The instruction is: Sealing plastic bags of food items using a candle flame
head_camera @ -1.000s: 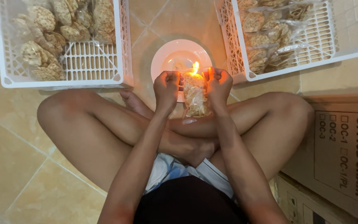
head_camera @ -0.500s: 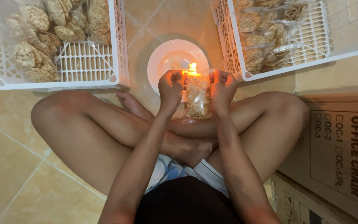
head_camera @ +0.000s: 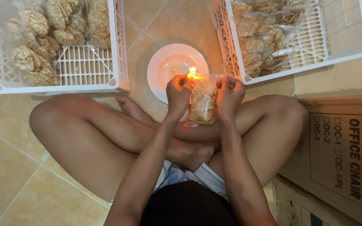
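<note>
I sit cross-legged on the tiled floor. My left hand [head_camera: 177, 93] and my right hand [head_camera: 230, 93] each pinch one top corner of a clear plastic bag of round crackers [head_camera: 202, 104], stretching its upper edge between them. The bag's left top edge is at a small flame [head_camera: 192, 72] that burns over a white plate [head_camera: 164, 75] on the floor just beyond my hands. The bag hangs upright above my crossed shins.
A white slotted basket [head_camera: 84, 67] at the far left holds several bags of crackers. Another white basket [head_camera: 336, 37] at the far right holds more bagged crackers. Brown cardboard boxes [head_camera: 344, 159] stand by my right knee.
Both hands with the bag have shifted slightly to the right along the flame, which now sits at the bag's left top corner. The bag hangs lower and more fully in view.
</note>
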